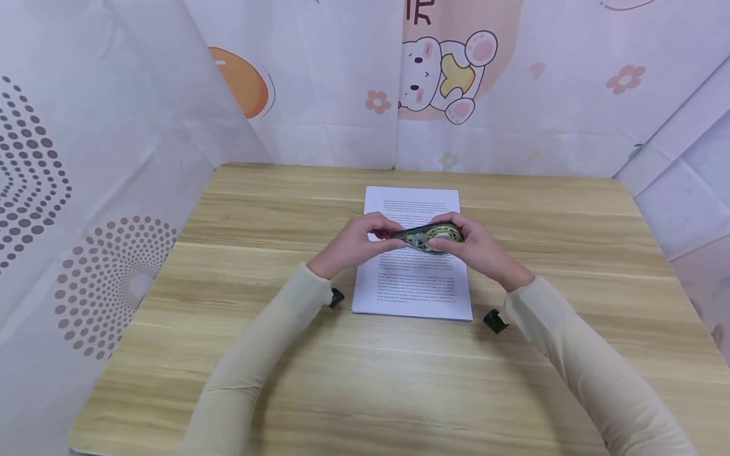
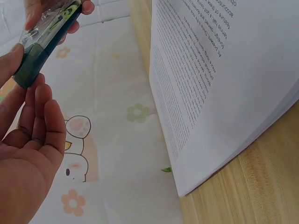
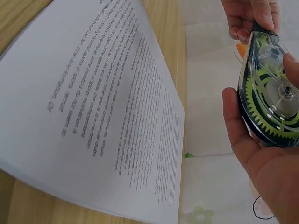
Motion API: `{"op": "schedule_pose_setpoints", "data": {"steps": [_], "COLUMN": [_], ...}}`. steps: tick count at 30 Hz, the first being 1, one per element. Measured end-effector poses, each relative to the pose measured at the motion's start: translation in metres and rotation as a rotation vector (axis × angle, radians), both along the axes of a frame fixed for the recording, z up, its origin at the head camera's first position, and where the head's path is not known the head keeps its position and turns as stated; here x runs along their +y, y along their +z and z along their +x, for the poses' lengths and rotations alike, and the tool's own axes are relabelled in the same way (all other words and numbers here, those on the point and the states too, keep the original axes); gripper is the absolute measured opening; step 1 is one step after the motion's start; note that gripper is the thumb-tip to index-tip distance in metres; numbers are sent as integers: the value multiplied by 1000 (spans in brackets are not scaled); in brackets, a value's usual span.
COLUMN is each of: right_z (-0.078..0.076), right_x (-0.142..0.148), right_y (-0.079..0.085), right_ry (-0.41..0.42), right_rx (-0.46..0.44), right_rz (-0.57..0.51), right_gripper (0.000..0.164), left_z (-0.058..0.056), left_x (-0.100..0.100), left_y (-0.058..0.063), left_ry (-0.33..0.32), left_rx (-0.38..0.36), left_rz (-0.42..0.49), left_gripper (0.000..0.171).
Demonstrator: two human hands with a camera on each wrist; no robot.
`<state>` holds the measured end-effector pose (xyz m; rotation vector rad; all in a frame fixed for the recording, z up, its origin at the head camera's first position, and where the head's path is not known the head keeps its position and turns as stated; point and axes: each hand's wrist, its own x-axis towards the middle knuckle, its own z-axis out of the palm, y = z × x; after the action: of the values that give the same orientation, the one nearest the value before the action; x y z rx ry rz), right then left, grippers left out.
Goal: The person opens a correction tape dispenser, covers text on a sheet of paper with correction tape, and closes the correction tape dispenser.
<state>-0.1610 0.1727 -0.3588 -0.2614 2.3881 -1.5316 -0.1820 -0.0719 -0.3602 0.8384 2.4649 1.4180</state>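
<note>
Between the two hands, above a stack of printed paper (image 1: pixel 413 291), is a correction tape (image 1: pixel 421 239) with a clear case and green gears, plain in the right wrist view. My left hand (image 1: pixel 365 239) pinches its narrow dark end between thumb and fingers. In the left wrist view that dark green tip (image 2: pixel 32 65) sits at the thumb, the lower fingers loosely bent. The wide round end rests in my right hand (image 1: pixel 470 244), with the thumb on the clear face and the fingers behind. Text covers most of the top sheet.
The stack lies on a wood-grain table (image 1: pixel 256 209). A white curtain (image 1: pixel 319 76) with cartoon prints hangs along the far edge, and more printed cloth (image 1: pixel 131 190) stands at the left. Black wrist mounts (image 1: pixel 495 321) hang beneath both sleeves.
</note>
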Motion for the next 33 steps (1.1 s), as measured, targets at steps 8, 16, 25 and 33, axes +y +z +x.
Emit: {"op": "schedule_pose_setpoints", "data": {"steps": [8,16,25,33], "right_z": [-3,0,4,5], "right_x": [-1,1,3,9], "right_y": [1,2,4,5], "right_ry": [2,-3,46,-15], "right_rx": [11,20,48,39], "right_rz": [15,20,33,68], "right_gripper": [43,42,39,42], "left_z": [-1,0,1,1], "left_x": [-2,0,0,-8], "left_y": [1,3,6,3], "left_ry": [-2,-13,-61,4], "left_rx": [-9,13,9,-15], "left_rz": [-18,-48,-80,-126], "left_gripper": [29,32,28,31]}}
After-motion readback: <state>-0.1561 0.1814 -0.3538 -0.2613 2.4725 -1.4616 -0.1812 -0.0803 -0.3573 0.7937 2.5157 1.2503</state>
